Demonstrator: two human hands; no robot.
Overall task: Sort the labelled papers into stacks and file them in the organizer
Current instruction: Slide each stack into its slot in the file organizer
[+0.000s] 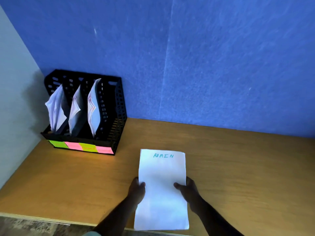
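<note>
A white stack of papers (162, 188) headed "ADMIN" is held over the wooden table's front edge. My left hand (137, 191) grips its left side with the thumb on top, and my right hand (188, 191) grips its right side the same way. At the back left stands a black slotted organizer (117, 106). Three of its slots hold white papers (92, 106); the rightmost slot shows no paper. Green and pink sticky labels (81, 147) line its front.
A blue wall rises behind the wooden table (238, 167). A pale wall (13, 99) closes the left side right beside the organizer. The table's front edge runs along the bottom of the view, with floor below it.
</note>
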